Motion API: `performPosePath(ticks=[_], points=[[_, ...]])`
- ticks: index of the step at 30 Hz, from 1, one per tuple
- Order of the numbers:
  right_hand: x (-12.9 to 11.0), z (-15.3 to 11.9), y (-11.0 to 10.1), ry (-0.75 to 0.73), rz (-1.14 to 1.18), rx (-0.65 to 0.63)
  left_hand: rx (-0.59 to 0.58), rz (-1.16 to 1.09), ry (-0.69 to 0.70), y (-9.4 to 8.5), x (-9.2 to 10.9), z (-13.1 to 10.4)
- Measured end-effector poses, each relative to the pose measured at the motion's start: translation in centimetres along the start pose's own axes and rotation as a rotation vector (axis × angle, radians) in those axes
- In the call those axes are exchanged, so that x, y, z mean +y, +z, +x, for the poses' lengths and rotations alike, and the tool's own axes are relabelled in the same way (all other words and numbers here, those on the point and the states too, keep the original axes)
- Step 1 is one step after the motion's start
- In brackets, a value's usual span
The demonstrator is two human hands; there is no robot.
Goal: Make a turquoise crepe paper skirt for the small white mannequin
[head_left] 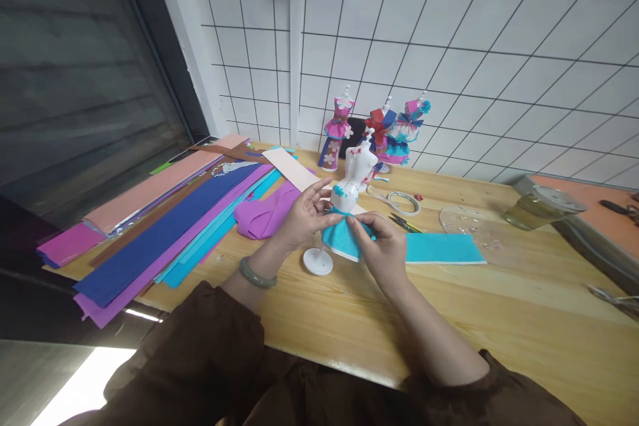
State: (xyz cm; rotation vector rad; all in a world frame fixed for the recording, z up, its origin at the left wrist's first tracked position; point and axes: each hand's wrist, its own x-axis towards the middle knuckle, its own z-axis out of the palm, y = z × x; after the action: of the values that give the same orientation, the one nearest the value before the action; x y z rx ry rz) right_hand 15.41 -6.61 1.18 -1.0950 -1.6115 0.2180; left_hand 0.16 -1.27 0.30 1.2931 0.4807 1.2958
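Observation:
A small white mannequin (360,163) stands tilted on a round white base (318,261) in the middle of the table. Turquoise crepe paper (335,234) is gathered round its lower part, and its free strip (444,248) stretches off to the right. My left hand (310,216) is at the mannequin's left side, thumb pressed on the gathered edge and the other fingers curved behind. My right hand (380,245) pinches the same edge from the right. Bits of turquoise paper sit on the mannequin's hip above the gathers.
Folded crepe paper (174,233) in several colours covers the table's left side, with a crumpled purple piece (267,213) beside it. Behind stand dressed mannequins (342,123). Right of centre lie a tape roll (403,204), scissors (403,223), a clear plate (462,223) and a lidded cup (542,206).

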Motion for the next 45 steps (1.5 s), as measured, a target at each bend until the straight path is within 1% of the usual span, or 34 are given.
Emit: performPosePath(ticks=[4,7,13,18,22,25,27,35,39,42,45], points=[[0.05,0.02,0.02,0.010,-0.029,0.031,0.030,0.023,0.026,0.27,0.11,-0.05],[-0.15,0.10,-0.01,0.008,-0.023,0.032,0.041,0.032,0.016,0.30,0.13,-0.08],[-0.52,0.11,-0.23,-0.046,0.080,-0.060,0.039,-0.003,-0.028,0.03,-0.24,-0.07],[-0.36,0.16,-0.47,-0.076,0.100,-0.103,0.015,-0.023,-0.041,-0.09,-0.30,-0.08],[-0.17,0.25,-0.51,-0.043,0.101,-0.137,0.005,-0.023,-0.060,-0.09,-0.10,-0.05],[-0.06,0.19,-0.48,0.008,0.110,-0.131,0.011,-0.034,-0.033,-0.08,-0.03,0.02],[-0.02,0.13,-0.50,0.014,0.104,-0.131,0.005,-0.039,-0.024,-0.07,-0.06,0.05],[-0.30,0.31,-0.70,-0.109,0.061,-0.163,-0.020,-0.028,-0.029,-0.20,-0.39,0.05],[-0.36,0.44,-0.81,-0.132,0.070,-0.172,-0.029,-0.027,-0.025,-0.23,-0.31,0.02],[-0.18,0.44,-0.85,-0.104,0.092,-0.196,-0.031,-0.030,-0.034,-0.24,-0.20,-0.01],[0.17,0.38,-0.79,-0.020,0.132,-0.176,-0.035,-0.041,-0.052,-0.29,-0.14,-0.04]])
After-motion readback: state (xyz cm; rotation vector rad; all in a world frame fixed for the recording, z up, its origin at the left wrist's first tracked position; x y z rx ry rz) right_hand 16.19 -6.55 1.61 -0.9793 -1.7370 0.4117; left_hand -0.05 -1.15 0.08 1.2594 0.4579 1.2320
